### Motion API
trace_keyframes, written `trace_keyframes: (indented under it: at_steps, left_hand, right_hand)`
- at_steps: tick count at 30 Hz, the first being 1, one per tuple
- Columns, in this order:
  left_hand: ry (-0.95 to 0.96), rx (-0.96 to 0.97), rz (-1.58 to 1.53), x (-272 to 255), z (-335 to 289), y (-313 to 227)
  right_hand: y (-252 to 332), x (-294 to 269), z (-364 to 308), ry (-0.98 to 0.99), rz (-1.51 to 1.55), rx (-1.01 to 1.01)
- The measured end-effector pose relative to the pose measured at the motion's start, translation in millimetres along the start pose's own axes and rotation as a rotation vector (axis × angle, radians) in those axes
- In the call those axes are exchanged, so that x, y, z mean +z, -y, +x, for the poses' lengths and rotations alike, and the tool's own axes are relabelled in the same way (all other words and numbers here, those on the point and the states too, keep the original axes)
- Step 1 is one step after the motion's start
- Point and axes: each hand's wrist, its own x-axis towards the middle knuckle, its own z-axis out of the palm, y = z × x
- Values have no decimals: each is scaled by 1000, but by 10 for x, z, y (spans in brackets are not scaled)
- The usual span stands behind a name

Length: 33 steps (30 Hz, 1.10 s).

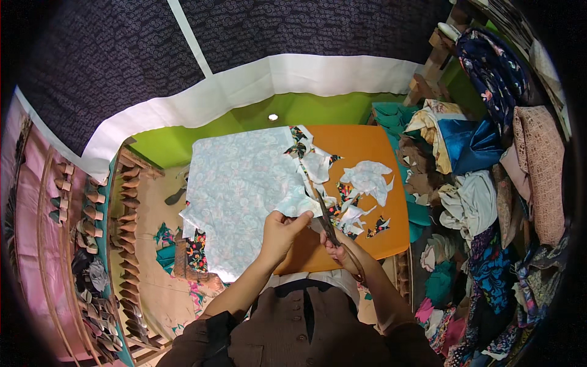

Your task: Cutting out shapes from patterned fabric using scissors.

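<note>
A large sheet of pale cloth (235, 177) lies over the left part of an orange tabletop (373, 144), its faint pattern showing through. My left hand (282, 233) pinches a corner of this cloth near the table's front edge, thumb on top. In my right hand (341, 252) is a pair of long dark scissors (326, 221), their blades reaching away from me along the cloth's right edge. How far the blades are apart is hard to make out. Cut scraps (368, 178), white on one side and black floral on the other, lie right of the scissors.
Heaped fabrics (468, 205) crowd the right side, beside green cloth. On the left stand racks with rows of wooden shoe lasts (128, 217). More scraps (165, 251) lie on the floor left of the table. A dark patterned curtain (263, 30) with a white border hangs beyond.
</note>
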Motion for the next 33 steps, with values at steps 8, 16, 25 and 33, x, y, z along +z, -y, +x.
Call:
trace_keyframes:
  at_steps: [8,16,25,33]
  left_hand:
    - [24,145,-141,25,22,64]
    - [61,143,-71,-37,35,36]
    - [53,112,-80,-61,36,-63]
    - [49,134,-93,-62,61,-47]
  right_hand:
    - [24,-3,26,14,-39,-10]
    - [88,11,30,16,-61,-8]
    - [101,-8,17,17,-23,-36]
    - [33,-71,-14,-29,-88,-19]
